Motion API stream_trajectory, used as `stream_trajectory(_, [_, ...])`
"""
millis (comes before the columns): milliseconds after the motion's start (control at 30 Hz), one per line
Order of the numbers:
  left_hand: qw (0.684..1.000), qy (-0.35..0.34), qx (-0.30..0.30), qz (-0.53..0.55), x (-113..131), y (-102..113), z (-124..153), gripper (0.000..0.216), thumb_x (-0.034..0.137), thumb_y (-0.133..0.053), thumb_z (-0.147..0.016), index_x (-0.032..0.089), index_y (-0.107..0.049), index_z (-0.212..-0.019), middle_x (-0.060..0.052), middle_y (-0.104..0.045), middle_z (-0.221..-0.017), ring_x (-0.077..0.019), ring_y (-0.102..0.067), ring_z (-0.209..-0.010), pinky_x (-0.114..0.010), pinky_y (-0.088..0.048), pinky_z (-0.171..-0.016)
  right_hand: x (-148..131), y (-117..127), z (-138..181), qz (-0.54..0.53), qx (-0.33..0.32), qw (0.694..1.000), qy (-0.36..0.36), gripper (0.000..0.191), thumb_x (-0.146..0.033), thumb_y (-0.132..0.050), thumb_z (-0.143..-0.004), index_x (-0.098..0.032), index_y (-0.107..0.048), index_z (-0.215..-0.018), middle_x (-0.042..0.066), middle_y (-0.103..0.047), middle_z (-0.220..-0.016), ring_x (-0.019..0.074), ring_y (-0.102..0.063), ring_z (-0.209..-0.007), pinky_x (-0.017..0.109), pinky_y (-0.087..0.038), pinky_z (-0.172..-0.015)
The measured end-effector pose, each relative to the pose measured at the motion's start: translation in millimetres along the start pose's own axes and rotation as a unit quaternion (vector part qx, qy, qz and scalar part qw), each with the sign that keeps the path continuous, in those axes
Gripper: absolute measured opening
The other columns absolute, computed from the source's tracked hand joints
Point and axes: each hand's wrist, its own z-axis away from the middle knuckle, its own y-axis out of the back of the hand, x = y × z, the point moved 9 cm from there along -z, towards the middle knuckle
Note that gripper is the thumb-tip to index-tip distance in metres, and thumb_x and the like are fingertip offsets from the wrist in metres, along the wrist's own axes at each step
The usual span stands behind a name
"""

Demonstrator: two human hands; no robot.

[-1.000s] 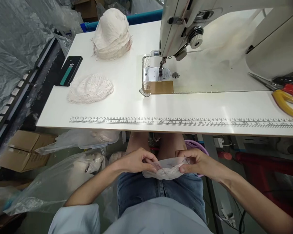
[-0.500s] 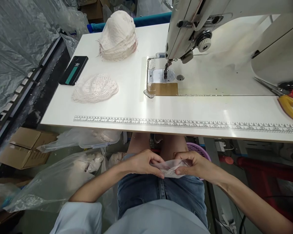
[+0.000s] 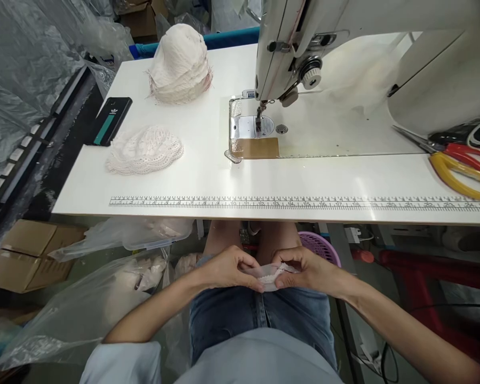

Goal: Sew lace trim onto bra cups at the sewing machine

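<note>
- While our left hand point(image 3: 235, 271) and right hand point(image 3: 307, 272) both pinch the lace-trimmed white fabric point(image 3: 269, 279) over our denim shorts point(image 3: 226, 312), this side of the bench point(image 3: 200, 178), we'd do well to keep the grip light and even, so its lacy edge doesn't pucker.
- Along the bench's front, we read rising numerals on the ruler strip point(image 3: 264, 203).
- Farther off, the black phone point(image 3: 110, 121) bears a trefoil logo, Adidas-style.

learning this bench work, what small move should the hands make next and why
Perhaps ease the left hand and right hand slightly apart to flatten the white lacy fabric: both hold it, only a short, bunched stretch shows between them, and they cover much of it.
</note>
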Motion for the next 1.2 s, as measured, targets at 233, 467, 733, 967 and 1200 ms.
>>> stream_trajectory(233, [0.999,0.003,0.055,-0.002,-1.1,8.1,-1.2,0.022,0.028,-0.076,-0.061,0.011,-0.074,-0.075,-0.001,-0.065,-0.060,-0.0081,-0.051,-0.054,-0.017,-0.038,-0.052,0.7,4.8,2.1,0.018,0.017,1.000,-0.004,0.027,-0.039,-0.071,-0.070,-0.016,-0.063,-0.081,-0.001,-0.058,-0.072,0.0116,-0.051,-0.066,0.021,-0.038,-0.060])
stream_trajectory(467, [0.997,0.029,0.073,0.004,-18.3,14.5,9.9,0.022,0.032,-0.074,-0.062,0.011,-0.072,-0.069,-0.002,-0.064,-0.060,-0.0085,-0.051,-0.054,-0.018,-0.037,-0.053,0.5,3.2,-1.9,0.058,0.031,0.998,0.020,0.026,-0.043,-0.063,-0.077,-0.017,-0.063,-0.079,-0.001,-0.057,-0.070,0.0119,-0.049,-0.065,0.022,-0.037,-0.058])
stream_trajectory(733, [0.998,0.010,0.060,-0.009,-0.8,7.1,5.7,0.026,0.028,-0.076,-0.060,0.011,-0.073,-0.079,0.001,-0.061,-0.060,-0.0072,-0.046,-0.054,-0.017,-0.033,-0.052,-7.2,-3.7,-1.2,0.062,0.016,0.998,0.023,0.028,-0.045,-0.060,-0.080,-0.017,-0.059,-0.076,-0.002,-0.051,-0.067,0.0109,-0.044,-0.062,0.022,-0.033,-0.056])
stream_trajectory(967, [0.995,0.006,0.091,-0.032,-0.9,8.5,6.5,0.023,0.031,-0.073,-0.064,0.009,-0.073,-0.071,0.002,-0.056,-0.051,-0.0057,-0.040,-0.047,-0.018,-0.028,-0.046,-5.2,-8.1,-0.2,0.077,0.006,0.997,0.017,0.025,-0.042,-0.063,-0.079,-0.019,-0.059,-0.085,-0.002,-0.053,-0.071,0.0114,-0.045,-0.064,0.022,-0.032,-0.056])
stream_trajectory(1200, [0.992,0.004,0.111,-0.064,-4.6,13.4,12.0,0.021,0.030,-0.072,-0.065,0.010,-0.072,-0.069,0.003,-0.055,-0.050,-0.0054,-0.040,-0.047,-0.017,-0.028,-0.046,-6.0,-8.2,-2.9,0.086,0.048,0.994,0.043,0.032,-0.048,-0.059,-0.080,-0.017,-0.057,-0.072,-0.003,-0.047,-0.064,0.0103,-0.039,-0.059,0.022,-0.030,-0.053])
